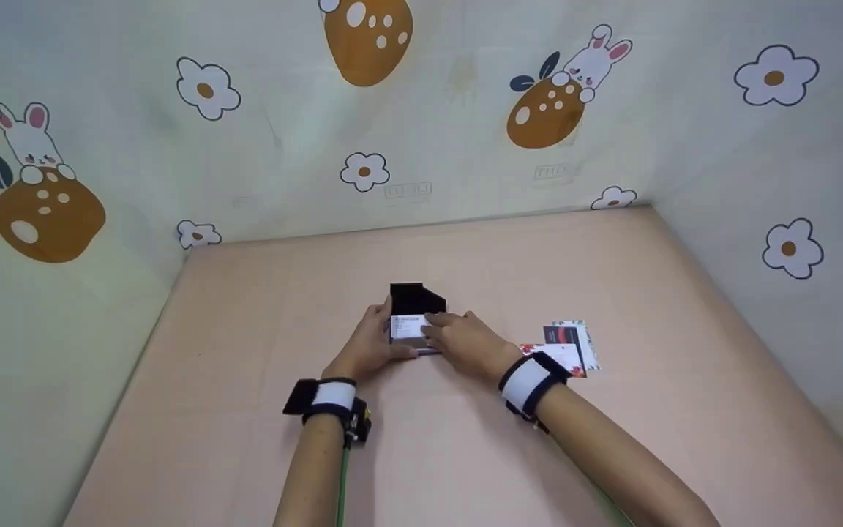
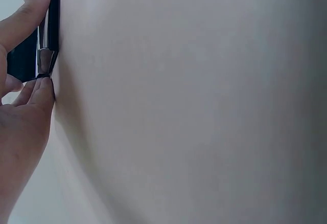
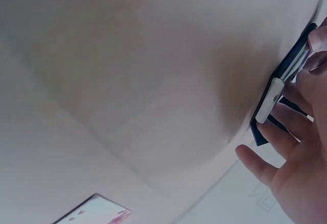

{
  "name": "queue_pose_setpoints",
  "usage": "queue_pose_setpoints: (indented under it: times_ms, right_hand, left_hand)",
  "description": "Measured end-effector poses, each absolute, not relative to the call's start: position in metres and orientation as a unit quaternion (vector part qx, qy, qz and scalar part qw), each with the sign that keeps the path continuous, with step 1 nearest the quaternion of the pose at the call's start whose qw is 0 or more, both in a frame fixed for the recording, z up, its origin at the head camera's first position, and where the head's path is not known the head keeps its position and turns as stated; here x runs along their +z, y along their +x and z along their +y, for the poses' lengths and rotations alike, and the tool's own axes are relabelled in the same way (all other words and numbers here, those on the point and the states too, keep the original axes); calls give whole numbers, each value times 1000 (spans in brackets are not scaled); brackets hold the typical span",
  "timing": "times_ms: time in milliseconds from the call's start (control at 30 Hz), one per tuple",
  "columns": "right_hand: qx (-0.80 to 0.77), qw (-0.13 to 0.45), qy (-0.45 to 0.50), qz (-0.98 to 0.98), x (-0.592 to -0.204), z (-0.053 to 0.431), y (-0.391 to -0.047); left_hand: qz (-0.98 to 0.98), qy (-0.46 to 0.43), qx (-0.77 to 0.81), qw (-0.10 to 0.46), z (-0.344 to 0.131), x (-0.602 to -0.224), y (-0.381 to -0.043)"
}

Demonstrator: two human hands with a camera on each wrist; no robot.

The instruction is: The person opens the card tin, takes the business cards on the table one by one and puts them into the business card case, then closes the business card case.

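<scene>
A black card case (image 1: 408, 298) with its lid flipped open sits near the middle of the table. A white business card (image 1: 407, 324) with small print lies over its metal-edged inside. My left hand (image 1: 372, 342) grips the case from the left, its thumb along the near edge and the fingers at the far side. On the right side, my right hand (image 1: 469, 341) has its thumb and fingertips at the card. In the right wrist view the case (image 3: 291, 58) shows edge-on with a silver plate at its end, and some of those fingers reach past it.
Several loose cards lie on the table right of the case, among them a white one with red flowers (image 1: 557, 355) and a dark one (image 1: 560, 334). The pinkish table (image 1: 282, 293) meets patterned walls (image 1: 282, 146) at the back and sides.
</scene>
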State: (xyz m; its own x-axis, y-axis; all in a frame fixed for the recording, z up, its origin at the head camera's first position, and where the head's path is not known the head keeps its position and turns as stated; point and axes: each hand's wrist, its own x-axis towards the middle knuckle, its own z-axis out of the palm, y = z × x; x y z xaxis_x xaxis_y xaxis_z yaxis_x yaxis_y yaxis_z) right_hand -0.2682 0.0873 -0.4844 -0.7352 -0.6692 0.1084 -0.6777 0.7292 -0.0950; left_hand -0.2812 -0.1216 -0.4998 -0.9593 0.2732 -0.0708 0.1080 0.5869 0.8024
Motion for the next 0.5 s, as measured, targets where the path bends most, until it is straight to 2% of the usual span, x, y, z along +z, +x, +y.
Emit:
queue_pose_setpoints:
  times_ms: [500]
  right_hand:
    - [134, 8, 373, -918, -483, 90, -268]
  left_hand:
    - [886, 102, 440, 99, -123, -503, -281]
